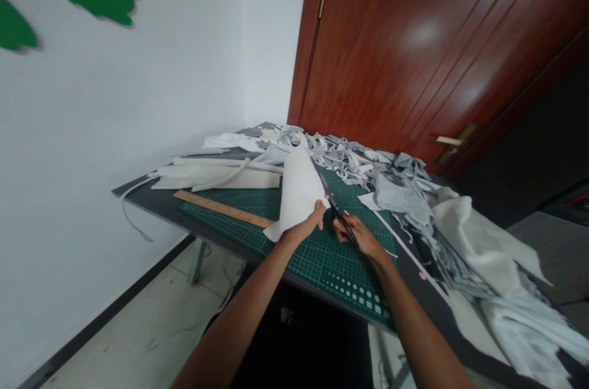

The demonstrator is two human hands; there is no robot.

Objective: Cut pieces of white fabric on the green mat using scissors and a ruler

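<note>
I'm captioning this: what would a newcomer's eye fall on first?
Probably the reddish-brown door, filling the upper right. Then, near the center, the right grip holds black scissors beside a white sheet in the left grip. Behind them, grey and white scraps lie heaped before the door.

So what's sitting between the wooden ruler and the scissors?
In the head view, a white sheet, held by the left hand, lies between the ruler and the scissors.
</note>
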